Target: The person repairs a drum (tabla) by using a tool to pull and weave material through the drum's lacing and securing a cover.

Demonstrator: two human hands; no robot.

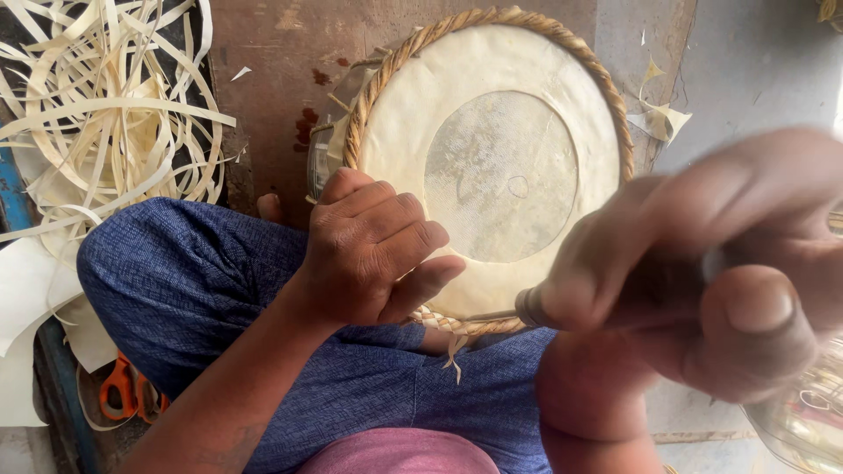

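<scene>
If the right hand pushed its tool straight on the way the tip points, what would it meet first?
Probably the braided rim of the drum head, near the left hand fingertips; the right hand is blurred, so depth is uncertain.

the drum head rests on the person's lap, its braided rim around it. the left hand lies on its near-left edge. the right hand holds a tool at its near edge. strips lie far left; scissors near left.

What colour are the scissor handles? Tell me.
Orange, in the head view: the scissors lie at lower left, beside the knee.
</scene>
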